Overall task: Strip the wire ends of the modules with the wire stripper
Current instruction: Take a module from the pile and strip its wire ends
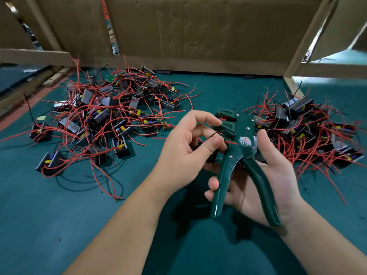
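My right hand (pixel 264 181) grips the dark green wire stripper (pixel 241 153) by its two handles, which are spread apart, with the jaws pointing away from me. My left hand (pixel 188 151) pinches a thin black wire (pixel 213 134) between thumb and fingers, right beside the stripper's jaws. A black module (pixel 210 158) hangs mostly hidden behind that hand. A red wire (pixel 231 143) runs across the tool's head. Whether any wire sits inside the jaws is unclear.
A large pile of black modules with red wires (pixel 105 114) lies on the green mat (pixel 59 215) to the left. A second pile (pixel 309 132) lies to the right. Cardboard walls (pixel 198 30) and a wooden frame (pixel 294 84) close off the back.
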`<control>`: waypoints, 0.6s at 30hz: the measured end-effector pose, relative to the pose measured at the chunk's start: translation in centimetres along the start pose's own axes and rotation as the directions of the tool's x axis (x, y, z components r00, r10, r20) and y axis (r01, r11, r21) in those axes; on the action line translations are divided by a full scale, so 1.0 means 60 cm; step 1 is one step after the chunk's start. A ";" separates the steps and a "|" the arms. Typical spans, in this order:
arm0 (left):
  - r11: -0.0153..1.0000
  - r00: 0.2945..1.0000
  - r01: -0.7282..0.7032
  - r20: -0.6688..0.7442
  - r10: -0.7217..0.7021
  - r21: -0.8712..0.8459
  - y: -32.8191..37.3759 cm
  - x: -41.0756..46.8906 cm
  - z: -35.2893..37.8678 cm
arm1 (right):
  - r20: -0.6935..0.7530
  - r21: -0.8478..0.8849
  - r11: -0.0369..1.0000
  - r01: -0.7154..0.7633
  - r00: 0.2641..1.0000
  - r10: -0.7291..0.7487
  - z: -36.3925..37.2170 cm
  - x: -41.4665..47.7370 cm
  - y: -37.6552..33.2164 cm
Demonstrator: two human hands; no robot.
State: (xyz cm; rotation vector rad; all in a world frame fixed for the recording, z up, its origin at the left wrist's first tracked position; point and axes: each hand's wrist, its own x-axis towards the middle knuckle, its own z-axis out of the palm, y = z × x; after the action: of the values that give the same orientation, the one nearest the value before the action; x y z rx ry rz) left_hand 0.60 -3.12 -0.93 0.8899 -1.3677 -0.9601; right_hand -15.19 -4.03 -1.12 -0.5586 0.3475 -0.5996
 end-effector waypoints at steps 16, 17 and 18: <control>0.385 0.919 0.392 -0.375 -0.121 0.836 -0.051 0.017 -0.083 | -0.319 -0.649 0.646 0.402 0.627 -0.711 -0.027 -0.003 -0.011; 0.385 0.935 0.352 -0.339 -0.103 0.853 -0.053 0.017 -0.084 | -0.327 -0.656 0.647 0.388 0.626 -0.707 -0.028 -0.003 -0.012; 0.380 0.953 0.298 -0.293 -0.073 0.876 -0.054 0.017 -0.082 | -0.336 -0.666 0.645 0.375 0.620 -0.708 -0.029 -0.003 -0.013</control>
State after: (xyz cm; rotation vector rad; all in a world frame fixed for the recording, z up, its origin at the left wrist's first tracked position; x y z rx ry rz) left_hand 5.38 -5.45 -3.67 1.9806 -1.6137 -0.1229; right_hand -16.46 -5.12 -2.00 -1.0595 0.9663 -1.3415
